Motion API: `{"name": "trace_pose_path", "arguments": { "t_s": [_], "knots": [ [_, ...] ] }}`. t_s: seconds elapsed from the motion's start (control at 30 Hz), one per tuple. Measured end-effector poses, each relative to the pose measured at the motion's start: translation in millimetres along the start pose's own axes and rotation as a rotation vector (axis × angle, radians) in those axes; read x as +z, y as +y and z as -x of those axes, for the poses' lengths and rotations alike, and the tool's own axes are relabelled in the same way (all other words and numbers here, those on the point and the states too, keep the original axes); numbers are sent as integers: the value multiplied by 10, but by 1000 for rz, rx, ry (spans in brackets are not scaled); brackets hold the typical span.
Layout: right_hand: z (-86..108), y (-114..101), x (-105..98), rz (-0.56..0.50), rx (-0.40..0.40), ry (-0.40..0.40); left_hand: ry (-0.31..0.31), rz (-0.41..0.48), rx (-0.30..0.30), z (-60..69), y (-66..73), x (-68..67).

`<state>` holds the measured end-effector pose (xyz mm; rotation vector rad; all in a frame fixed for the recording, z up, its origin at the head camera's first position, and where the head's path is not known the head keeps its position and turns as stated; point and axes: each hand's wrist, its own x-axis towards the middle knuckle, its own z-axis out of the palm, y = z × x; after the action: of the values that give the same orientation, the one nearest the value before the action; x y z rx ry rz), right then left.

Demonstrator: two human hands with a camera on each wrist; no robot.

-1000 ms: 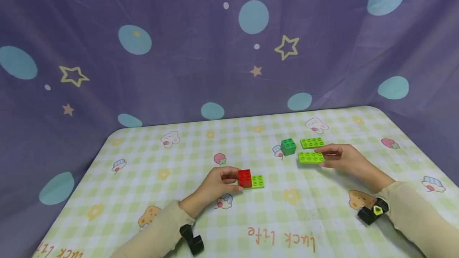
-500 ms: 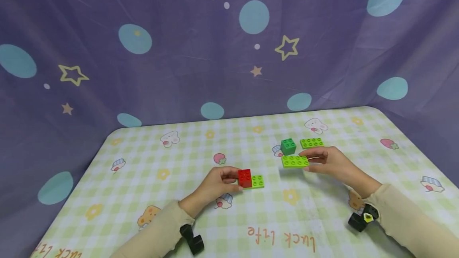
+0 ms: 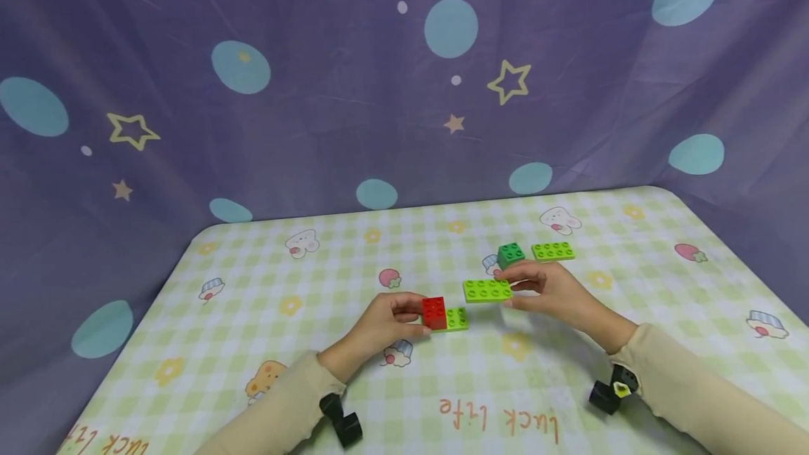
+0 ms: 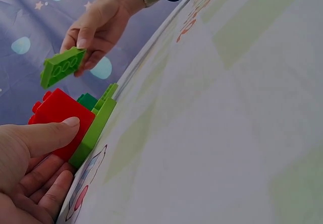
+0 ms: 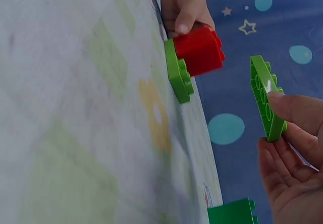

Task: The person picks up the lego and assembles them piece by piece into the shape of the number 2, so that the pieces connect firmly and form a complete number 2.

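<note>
My left hand (image 3: 382, 325) grips a red building block (image 3: 434, 312) between thumb and fingers. That block sits on the left half of a flat lime-green block (image 3: 456, 319) lying on the table; its right studs show bare. In my right hand (image 3: 550, 292), thumb and fingertips pinch the right end of a second flat lime-green block (image 3: 487, 291). The right wrist view shows this lime block (image 5: 268, 100) held in the air, apart from the red block (image 5: 199, 51). From the left wrist view, its hollow underside (image 4: 63, 69) is visible above the red block.
A dark green block (image 3: 511, 254) stands behind my right hand, and another flat lime-green block (image 3: 553, 251) lies just right of it. A checked, printed cloth (image 3: 303, 385) covers the table. A purple curtain (image 3: 316, 139) hangs behind the far edge.
My right hand has carried the flat lime-green block leftward and slightly nearer, from beside the dark green block to close by the red one. My left hand stays on the red block.
</note>
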<state>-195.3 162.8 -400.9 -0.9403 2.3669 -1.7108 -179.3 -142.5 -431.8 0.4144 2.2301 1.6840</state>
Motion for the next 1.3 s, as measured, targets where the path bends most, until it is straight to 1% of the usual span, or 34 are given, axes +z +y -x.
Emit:
{"name": "trace_pose_path", "arguments": {
  "t_s": [0.13,0.37,0.47,0.6,0.73,0.97,1.2,1.3],
  "knots": [
    [-28,-34,71,0,-13,10,-5,10,7,0,6,12],
    [-93,-83,179,-16,34,13,-5,13,-6,-10,-11,8],
    [-113,-90,220,-21,45,18,-4,8,0,-8,-5,3],
    [-141,-85,281,-41,39,16,-7,6,5,-6,-5,3],
    [-167,-87,342,-55,20,3,-8,9,-5,-6,-9,5],
    [-186,-69,423,-26,-4,-4,-7,19,-12,-3,-5,7],
    [-189,-63,488,-46,18,-5,-5,28,-18,1,24,7],
    [-197,-60,506,-35,26,-4,-7,35,-21,-3,23,5]
  ]
}}
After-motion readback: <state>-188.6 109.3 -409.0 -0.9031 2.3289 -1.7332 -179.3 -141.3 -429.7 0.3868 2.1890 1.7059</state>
